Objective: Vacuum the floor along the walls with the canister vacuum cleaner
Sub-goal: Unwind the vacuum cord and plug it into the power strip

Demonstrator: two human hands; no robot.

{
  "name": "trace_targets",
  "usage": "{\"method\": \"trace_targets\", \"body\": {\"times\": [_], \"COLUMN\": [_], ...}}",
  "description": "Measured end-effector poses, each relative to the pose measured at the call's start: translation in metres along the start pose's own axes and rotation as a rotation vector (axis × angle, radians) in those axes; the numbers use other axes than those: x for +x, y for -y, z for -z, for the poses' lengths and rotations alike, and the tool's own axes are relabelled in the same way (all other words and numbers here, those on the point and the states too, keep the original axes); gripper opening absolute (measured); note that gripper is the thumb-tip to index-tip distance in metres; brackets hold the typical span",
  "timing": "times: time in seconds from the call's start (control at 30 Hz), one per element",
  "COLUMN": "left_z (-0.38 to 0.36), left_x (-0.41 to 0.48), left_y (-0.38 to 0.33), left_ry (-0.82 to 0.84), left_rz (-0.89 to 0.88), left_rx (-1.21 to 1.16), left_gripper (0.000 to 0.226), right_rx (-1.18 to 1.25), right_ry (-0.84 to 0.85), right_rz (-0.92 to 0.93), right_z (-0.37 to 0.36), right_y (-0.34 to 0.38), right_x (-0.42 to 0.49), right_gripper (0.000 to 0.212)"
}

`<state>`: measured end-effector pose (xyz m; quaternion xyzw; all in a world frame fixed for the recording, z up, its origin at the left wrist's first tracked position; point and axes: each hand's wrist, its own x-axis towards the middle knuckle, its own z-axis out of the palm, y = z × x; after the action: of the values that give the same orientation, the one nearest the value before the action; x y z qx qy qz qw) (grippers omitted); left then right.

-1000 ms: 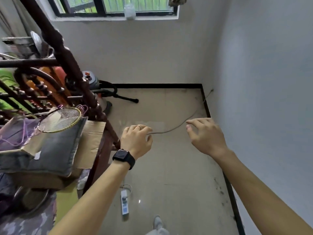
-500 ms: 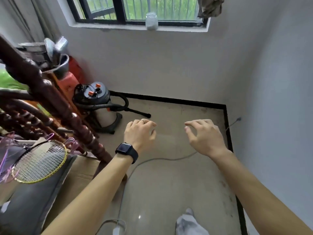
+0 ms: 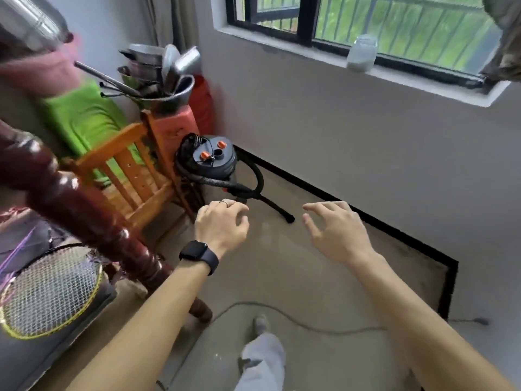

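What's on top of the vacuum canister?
On the canister vacuum: a coiled black cord and two orange caps. Its lower body is mostly hidden behind the hose.

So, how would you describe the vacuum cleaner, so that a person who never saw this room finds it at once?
Find the window and follow the wall below it leftwards to the floor. There, beside the orange wooden chair, stands the canister vacuum cleaner. Unlike its neighbours it is a dark round drum with two orange knobs on top and a black hose.
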<state>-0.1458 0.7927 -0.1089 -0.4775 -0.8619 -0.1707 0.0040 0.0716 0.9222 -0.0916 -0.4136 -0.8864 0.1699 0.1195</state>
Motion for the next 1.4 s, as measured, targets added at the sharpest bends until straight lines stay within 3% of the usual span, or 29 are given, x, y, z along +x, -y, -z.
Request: {"method": "trace_targets", "body": {"times": [0.37, 0.73, 1.03, 1.13, 1.3, 1.4], "left_z": [-0.062, -0.116, -0.157, -0.174, -0.221, -0.249], "left_x": [0.193, 0.388, 0.479, 0.493, 0.526, 0.546], "left_y": [0.05, 0.115, 0.206, 0.242, 0.308, 0.347], "left_ry": [0.149, 0.162, 0.225, 0.236, 0.183, 0.137], "left_rz": [0.135, 0.272, 0.645, 0.832, 1.104, 1.247], "left_rx": [0.014, 0.039, -0.04, -0.174, -0.516, -0.619], "left_gripper": [0.03, 0.03, 0.028, 0.027, 0.038, 0.049], "right_rx": [-0.011, -0.025, -0.049, -0.097, -0.105, -0.12], "right_ry": [0.197, 0.344, 0.527, 0.601, 0.707, 0.777], "right_rz": [0.007, 0.168, 0.364, 0.438, 0.393, 0.304], "right_z": [-0.051, -0.125, -0.196, -0.237, -0.324, -0.381], "right_y": [-0.007, 0.004, 0.046, 0.068, 0.1, 0.115], "right_x": [0.217, 0.458, 0.626, 0.669, 0.729, 0.761], "right_gripper": [0.035, 0.035, 0.037, 0.043, 0.057, 0.077]}}
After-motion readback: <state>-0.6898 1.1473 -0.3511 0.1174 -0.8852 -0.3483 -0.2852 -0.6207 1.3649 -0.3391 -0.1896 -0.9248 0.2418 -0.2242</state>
